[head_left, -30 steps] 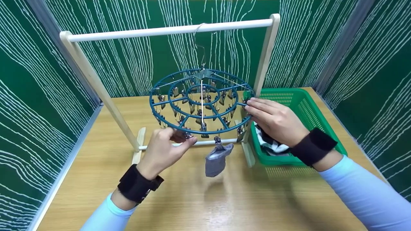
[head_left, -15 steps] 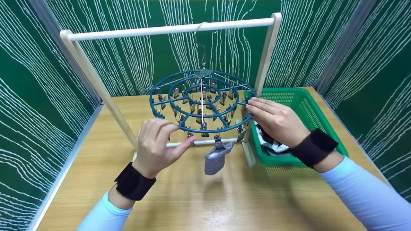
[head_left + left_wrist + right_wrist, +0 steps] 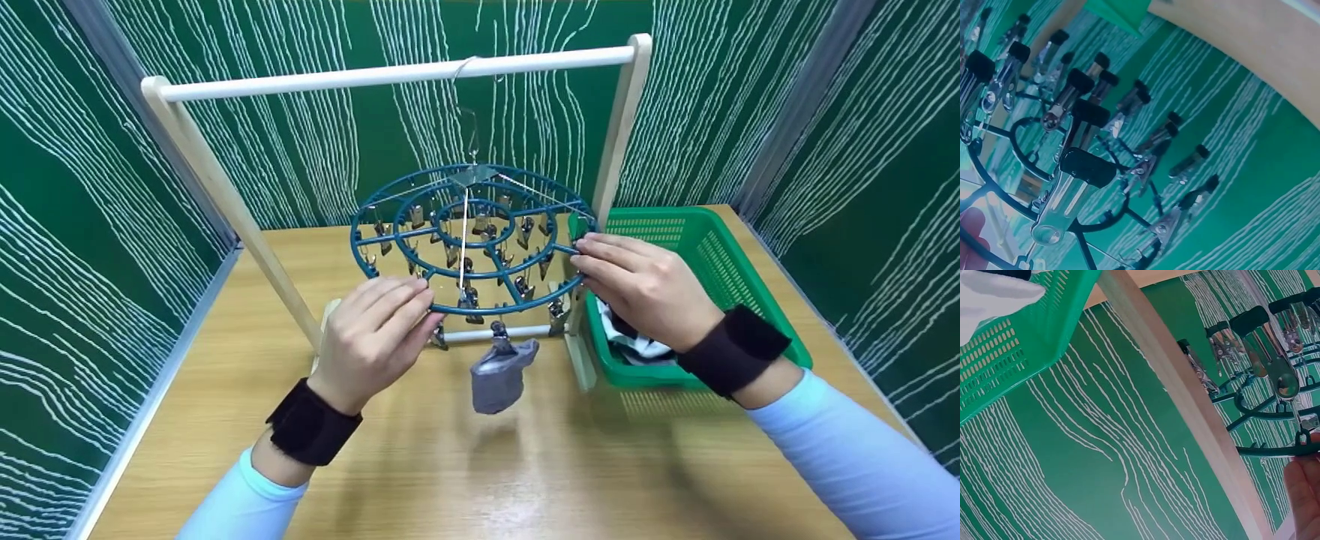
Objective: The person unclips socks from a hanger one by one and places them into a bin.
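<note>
A round, dark teal clip hanger (image 3: 491,310) hangs by its wire hook from the rack's top bar. At its near-left rim, my left hand (image 3: 375,341) grips the ring, fingers above and thumb lower. On the right side, my right hand (image 3: 637,285) holds the rim with its fingers laid along it; the thumb is hidden. A small grey sock (image 3: 497,386) dangles from a clip at the near rim. Metal clips with dark tips, such as this clip (image 3: 1072,191) in the left wrist view, hang around the rings. A fingertip (image 3: 1303,492) meets the rim in the right wrist view.
The wooden rack (image 3: 214,184) stands on the table (image 3: 247,450), its posts either side of the hanger. To the right, a green basket (image 3: 761,289) holds black and white cloth (image 3: 637,341). Green walls with white lines enclose the table.
My left hand has let go of a clip at the near rim, lifted, and taken hold of the ring. Ring and sock have shifted slightly left. My right hand stays at the rim.
</note>
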{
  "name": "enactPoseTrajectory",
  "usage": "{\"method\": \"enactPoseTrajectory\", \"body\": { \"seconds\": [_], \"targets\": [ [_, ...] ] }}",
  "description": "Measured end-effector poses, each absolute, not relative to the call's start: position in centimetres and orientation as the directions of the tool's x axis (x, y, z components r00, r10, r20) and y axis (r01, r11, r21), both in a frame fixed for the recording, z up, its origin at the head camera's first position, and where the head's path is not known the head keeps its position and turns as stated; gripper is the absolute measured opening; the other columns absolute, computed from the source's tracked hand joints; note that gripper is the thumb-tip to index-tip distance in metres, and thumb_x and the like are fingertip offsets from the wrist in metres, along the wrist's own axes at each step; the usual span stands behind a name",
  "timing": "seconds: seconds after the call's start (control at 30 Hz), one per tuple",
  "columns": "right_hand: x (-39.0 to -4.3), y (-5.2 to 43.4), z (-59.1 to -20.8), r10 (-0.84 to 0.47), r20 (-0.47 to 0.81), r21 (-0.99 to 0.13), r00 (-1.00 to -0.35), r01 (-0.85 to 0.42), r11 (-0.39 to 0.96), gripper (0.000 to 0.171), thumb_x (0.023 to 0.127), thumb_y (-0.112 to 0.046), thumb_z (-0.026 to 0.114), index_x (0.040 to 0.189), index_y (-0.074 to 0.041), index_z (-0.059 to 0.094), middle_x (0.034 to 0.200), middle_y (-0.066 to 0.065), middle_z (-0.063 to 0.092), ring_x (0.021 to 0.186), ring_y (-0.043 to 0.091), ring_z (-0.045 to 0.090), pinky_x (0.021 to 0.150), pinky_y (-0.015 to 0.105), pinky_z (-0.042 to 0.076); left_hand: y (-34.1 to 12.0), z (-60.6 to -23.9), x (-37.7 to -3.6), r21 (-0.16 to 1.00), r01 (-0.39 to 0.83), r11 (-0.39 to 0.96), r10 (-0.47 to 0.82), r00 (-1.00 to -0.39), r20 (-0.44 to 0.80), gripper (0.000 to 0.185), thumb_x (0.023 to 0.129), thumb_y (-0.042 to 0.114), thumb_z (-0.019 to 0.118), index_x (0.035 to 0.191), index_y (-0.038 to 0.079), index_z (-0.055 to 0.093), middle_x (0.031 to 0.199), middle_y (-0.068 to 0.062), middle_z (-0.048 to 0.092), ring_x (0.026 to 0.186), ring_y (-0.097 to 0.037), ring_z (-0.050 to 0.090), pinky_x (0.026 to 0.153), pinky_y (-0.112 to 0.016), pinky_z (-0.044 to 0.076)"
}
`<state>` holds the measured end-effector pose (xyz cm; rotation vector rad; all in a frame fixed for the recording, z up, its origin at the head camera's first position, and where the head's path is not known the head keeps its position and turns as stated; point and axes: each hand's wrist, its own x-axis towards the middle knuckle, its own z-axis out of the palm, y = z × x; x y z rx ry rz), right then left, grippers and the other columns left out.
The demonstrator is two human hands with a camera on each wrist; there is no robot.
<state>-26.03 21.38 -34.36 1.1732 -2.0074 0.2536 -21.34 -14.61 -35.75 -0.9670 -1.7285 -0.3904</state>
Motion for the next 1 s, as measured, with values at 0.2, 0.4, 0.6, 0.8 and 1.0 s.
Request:
{"method": "enactPoseTrajectory", "body": {
  "seconds": [0.2, 0.4, 0.6, 0.8, 1.0],
  "targets": [
    [-25.9, 21.0, -34.1, -0.663, 0.695, 0.180, -0.279, -0.825, 0.536, 0.039, 0.082, -0.002, 0.092, 0.119, 0.003, 0.079, 0.119, 0.025, 0.080, 0.113, 0.043, 0.077, 0.095, 0.058, 0.063, -15.5, -36.3, -22.1, -0.156, 0.752, 0.641, 0.375, -0.128, 0.918, 0.024, 0.105, 0.018, 0.074, 0.107, -0.004, 0.083, 0.108, -0.019, 0.083, 0.102, -0.035, 0.080, 0.095, -0.048, 0.065],
    [-25.8, 20.4, -34.3, -0.671, 0.692, 0.168, -0.265, -0.845, 0.507, 0.034, 0.089, -0.008, 0.089, 0.120, 0.002, 0.079, 0.118, 0.024, 0.080, 0.111, 0.042, 0.077, 0.095, 0.057, 0.064, -16.5, -36.9, -22.7, -0.132, 0.733, 0.667, 0.356, -0.159, 0.921, 0.021, 0.101, 0.014, 0.078, 0.109, -0.006, 0.081, 0.111, -0.022, 0.082, 0.106, -0.039, 0.080, 0.101, -0.047, 0.063],
    [-25.8, 19.7, -34.1, -0.671, 0.696, 0.170, -0.255, -0.849, 0.500, 0.031, 0.093, -0.014, 0.087, 0.119, 0.001, 0.080, 0.114, 0.022, 0.081, 0.107, 0.040, 0.078, 0.096, 0.058, 0.064, -17.2, -37.3, -23.1, -0.106, 0.722, 0.684, 0.342, -0.190, 0.920, 0.023, 0.098, 0.010, 0.079, 0.113, -0.007, 0.080, 0.115, -0.024, 0.081, 0.109, -0.041, 0.079, 0.105, -0.047, 0.062],
    [-25.7, 19.2, -34.1, -0.662, 0.712, 0.175, -0.232, -0.856, 0.487, 0.027, 0.101, -0.022, 0.079, 0.115, 0.001, 0.081, 0.108, 0.021, 0.081, 0.100, 0.039, 0.078, 0.091, 0.055, 0.066, -17.0, -37.4, -22.8, -0.087, 0.716, 0.692, 0.306, -0.182, 0.935, 0.025, 0.096, 0.010, 0.080, 0.115, -0.006, 0.079, 0.115, -0.023, 0.080, 0.108, -0.041, 0.077, 0.102, -0.047, 0.062],
    [-25.6, 19.1, -34.1, -0.666, 0.710, 0.179, -0.230, -0.856, 0.485, 0.028, 0.104, -0.024, 0.075, 0.115, 0.001, 0.080, 0.106, 0.021, 0.081, 0.098, 0.038, 0.078, 0.091, 0.055, 0.066, -15.7, -37.7, -21.6, -0.089, 0.777, 0.623, 0.300, -0.133, 0.945, 0.025, 0.103, 0.022, 0.074, 0.095, -0.001, 0.071, 0.088, -0.014, 0.072, 0.078, -0.029, 0.067, 0.071, -0.038, 0.059]
  ]
}}
